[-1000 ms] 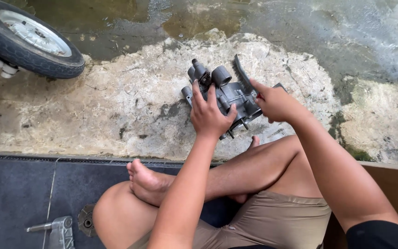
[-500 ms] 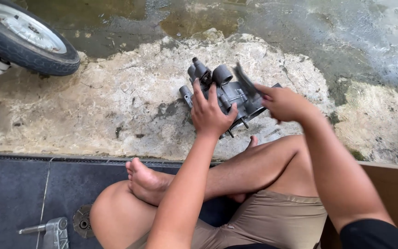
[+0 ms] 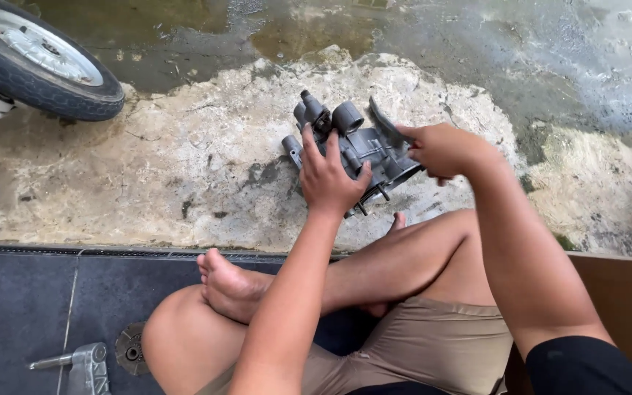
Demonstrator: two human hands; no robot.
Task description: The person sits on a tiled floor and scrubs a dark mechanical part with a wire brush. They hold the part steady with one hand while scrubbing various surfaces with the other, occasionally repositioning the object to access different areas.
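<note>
A grey cast-metal engine part (image 3: 360,143) with several round ports rests on wet, rough concrete ahead of my crossed legs. My left hand (image 3: 328,178) grips its near side, fingers spread over the casting. My right hand (image 3: 442,150) holds a dark brush (image 3: 383,122) against the part's right upper edge; the brush's handle is hidden in my fist.
A scooter wheel (image 3: 38,62) with a black tyre stands at the top left. Puddles cover the ground beyond the pale concrete patch (image 3: 184,161). A small metal bracket (image 3: 82,363) and a round disc (image 3: 129,349) lie on the dark mat by my left knee.
My right hand has moved the brush back and forth across the part's right side. My left hand has kept its grip, and the view has shifted slightly.
</note>
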